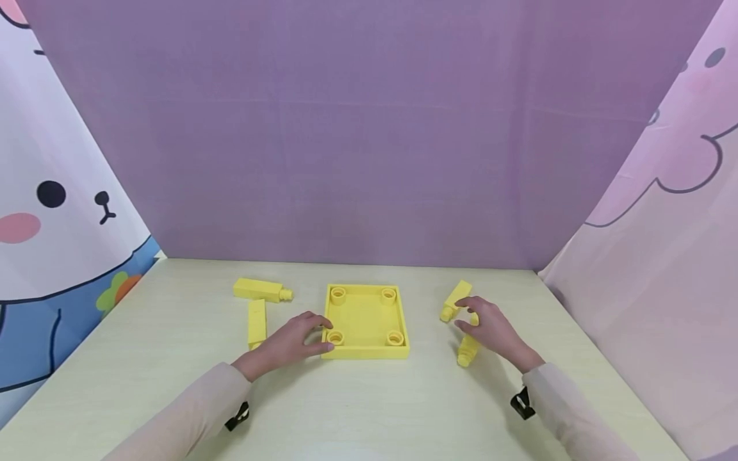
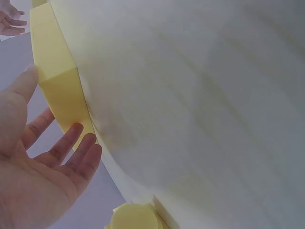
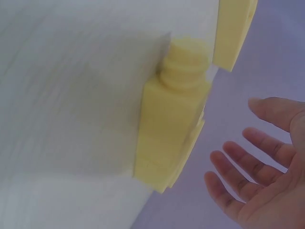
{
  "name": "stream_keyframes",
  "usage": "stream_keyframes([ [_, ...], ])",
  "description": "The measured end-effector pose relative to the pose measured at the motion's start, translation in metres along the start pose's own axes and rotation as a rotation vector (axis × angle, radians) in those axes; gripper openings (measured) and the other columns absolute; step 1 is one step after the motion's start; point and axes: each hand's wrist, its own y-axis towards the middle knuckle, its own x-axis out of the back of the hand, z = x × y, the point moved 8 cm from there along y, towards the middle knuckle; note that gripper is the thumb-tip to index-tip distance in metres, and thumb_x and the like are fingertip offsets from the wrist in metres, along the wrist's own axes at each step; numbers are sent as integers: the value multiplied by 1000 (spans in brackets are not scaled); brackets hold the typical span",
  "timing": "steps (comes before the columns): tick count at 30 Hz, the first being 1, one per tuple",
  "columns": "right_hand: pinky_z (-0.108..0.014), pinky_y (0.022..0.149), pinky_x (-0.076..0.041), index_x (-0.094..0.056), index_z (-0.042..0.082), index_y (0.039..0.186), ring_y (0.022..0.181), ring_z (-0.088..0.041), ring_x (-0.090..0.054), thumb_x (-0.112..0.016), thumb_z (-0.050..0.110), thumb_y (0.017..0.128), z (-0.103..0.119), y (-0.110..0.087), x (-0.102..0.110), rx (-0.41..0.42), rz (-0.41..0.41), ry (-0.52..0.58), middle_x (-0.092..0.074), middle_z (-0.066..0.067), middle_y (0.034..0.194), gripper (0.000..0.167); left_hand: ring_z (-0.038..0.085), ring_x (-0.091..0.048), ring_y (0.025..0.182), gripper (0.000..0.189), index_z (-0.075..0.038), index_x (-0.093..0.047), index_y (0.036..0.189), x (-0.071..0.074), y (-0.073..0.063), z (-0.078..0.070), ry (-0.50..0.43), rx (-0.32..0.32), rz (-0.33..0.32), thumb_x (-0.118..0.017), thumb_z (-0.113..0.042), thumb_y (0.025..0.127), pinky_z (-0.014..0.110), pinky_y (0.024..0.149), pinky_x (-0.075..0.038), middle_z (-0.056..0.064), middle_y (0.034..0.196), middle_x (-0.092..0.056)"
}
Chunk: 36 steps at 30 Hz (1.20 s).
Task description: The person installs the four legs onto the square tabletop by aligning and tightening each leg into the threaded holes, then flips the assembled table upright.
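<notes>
A square yellow plastic base (image 1: pixel 362 317) with a raised rim and a round socket at each corner lies mid-table. At its left side is my left hand (image 1: pixel 291 340), fingers spread and thumb near the front left corner; the left wrist view shows the hand (image 2: pixel 50 174) beside the yellow edge (image 2: pixel 57 52), and I cannot tell whether it touches. My right hand (image 1: pixel 494 330) hovers over a yellow peg-ended leg (image 1: pixel 468 350) with loosely bent fingers, holding nothing. Another leg (image 1: pixel 457 296) lies just beyond it. In the right wrist view the hand (image 3: pixel 267 176) is apart from the nearest leg (image 3: pixel 167 124).
Left of the base lie two more yellow legs, one crosswise (image 1: pixel 257 289) and one lengthwise (image 1: pixel 257 320), the latter partly behind my left hand. A purple cloth (image 1: pixel 369 128) stands behind the pale table (image 1: pixel 369 410), with printed cloths (image 1: pixel 63 256) at the sides.
</notes>
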Motion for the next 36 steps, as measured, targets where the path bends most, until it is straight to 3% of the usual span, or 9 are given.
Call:
stream_keyframes([
  [15,-47,75,-50,-59,-7,108,92,-37,-59,-66,6,79,-29,-3,8,-68,-30,-38,-61,-24,107,32,26,-55,104,44,-7,-57,115,0,-2,-1,-6,15,-1,-62,-38,85,43,88,-47,7,111,-57],
  [28,-47,75,-50,-57,-6,112,94,-38,-58,-65,20,84,-51,-6,-3,-184,31,-66,-59,-25,113,40,26,-55,104,43,-6,-57,114,0,-1,-2,-7,14,3,-62,-38,85,43,88,-46,7,110,-58],
  [36,-41,70,-50,-56,-5,113,89,-31,-59,-62,28,86,-59,-4,-9,-226,62,-67,-60,-23,111,43,25,-55,104,41,-7,-58,114,-1,-1,0,-8,14,-4,-62,-37,85,42,89,-46,6,111,-58],
])
